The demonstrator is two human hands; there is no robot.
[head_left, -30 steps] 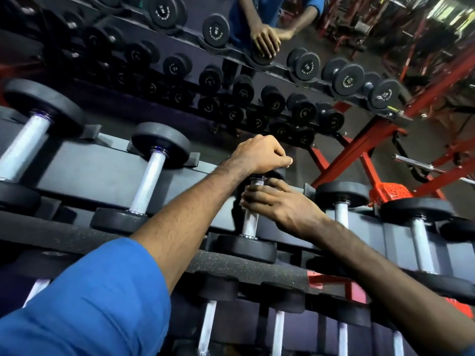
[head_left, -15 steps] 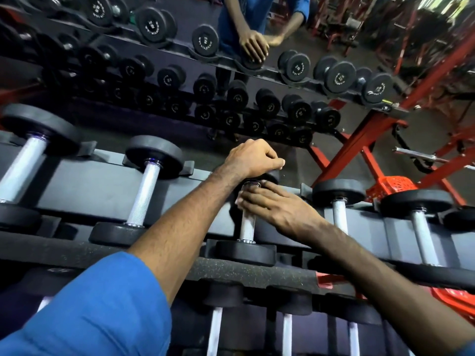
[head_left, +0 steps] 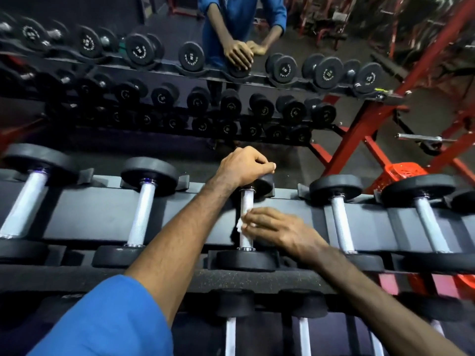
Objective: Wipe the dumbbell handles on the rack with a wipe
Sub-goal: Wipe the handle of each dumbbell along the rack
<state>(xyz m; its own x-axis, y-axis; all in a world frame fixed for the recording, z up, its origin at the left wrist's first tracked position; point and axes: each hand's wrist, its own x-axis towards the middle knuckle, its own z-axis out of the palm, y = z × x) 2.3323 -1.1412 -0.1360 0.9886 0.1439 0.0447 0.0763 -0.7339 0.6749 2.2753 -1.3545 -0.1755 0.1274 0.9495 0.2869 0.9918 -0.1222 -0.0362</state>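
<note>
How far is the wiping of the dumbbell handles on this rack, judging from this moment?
Done: cannot tell; no silver handle looks visibly different. In hand: the right hand presses a small white wipe around the knurled silver handle of the middle dumbbell, while the left hand grips its far black head. Left: probably the handles to its right and the lower row.

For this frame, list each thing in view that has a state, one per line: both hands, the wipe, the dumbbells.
Left hand: curled over the far head of the middle dumbbell, steadying it.
Right hand: presses the wipe against the handle.
Wipe: crumpled, on the handle's middle.
Middle dumbbell: lying in its rack cradle.
Neighbouring dumbbell: racked, untouched.
</note>
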